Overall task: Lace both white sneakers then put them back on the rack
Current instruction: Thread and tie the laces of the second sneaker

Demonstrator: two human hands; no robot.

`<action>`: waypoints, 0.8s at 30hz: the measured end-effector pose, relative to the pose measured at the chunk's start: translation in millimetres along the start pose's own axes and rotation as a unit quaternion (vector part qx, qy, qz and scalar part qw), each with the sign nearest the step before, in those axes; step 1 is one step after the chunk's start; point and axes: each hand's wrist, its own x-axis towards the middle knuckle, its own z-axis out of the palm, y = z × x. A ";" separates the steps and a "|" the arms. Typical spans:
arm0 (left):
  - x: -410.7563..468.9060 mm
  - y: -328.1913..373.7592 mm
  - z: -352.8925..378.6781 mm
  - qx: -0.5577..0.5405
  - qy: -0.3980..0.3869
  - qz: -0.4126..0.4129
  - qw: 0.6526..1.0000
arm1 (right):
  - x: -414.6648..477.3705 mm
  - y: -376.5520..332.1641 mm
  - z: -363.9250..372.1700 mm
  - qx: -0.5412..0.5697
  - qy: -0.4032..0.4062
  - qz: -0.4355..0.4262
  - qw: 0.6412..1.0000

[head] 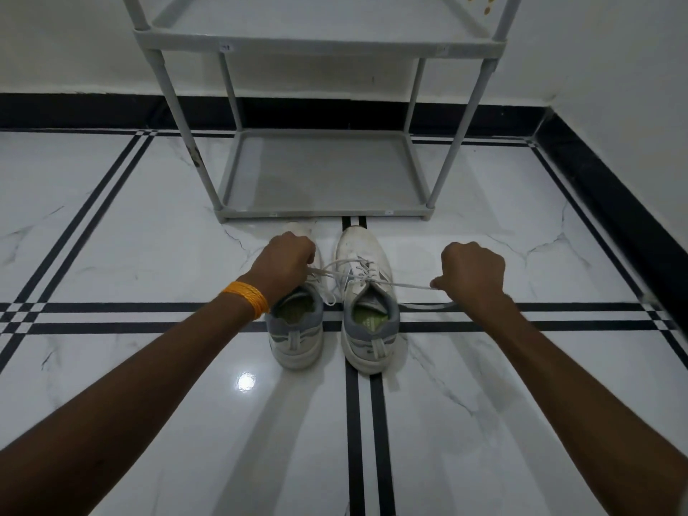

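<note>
Two white sneakers with grey heels stand side by side on the floor, toes toward the rack. The right sneaker (366, 292) has its white lace (404, 284) pulled out taut to both sides over the tongue. My left hand (288, 264), an orange band on its wrist, is closed on one lace end above the left sneaker (298, 329) and hides that shoe's front. Off to the right of the shoes, my right hand (473, 271) pinches the other lace end. The grey rack (324, 214) stands just beyond the toes.
The rack's bottom shelf (320, 173) and the shelf above it (320, 44) hold nothing. A white wall with a black skirting (603, 188) runs behind and along the right. The floor is glossy white marble (130, 232) with black stripes.
</note>
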 end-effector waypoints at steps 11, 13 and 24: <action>-1.1 56.4 16.5 -0.051 0.052 0.018 0.997 | -3.4 -22.6 8.0 0.243 -0.063 -0.100 0.963; -3.5 62.4 27.6 -0.156 0.007 0.034 0.987 | -6.1 -34.9 5.0 0.290 -0.103 -0.131 0.942; -8.4 51.6 33.0 -0.137 0.032 0.079 0.987 | -12.3 -43.7 10.6 0.227 -0.017 -0.195 0.954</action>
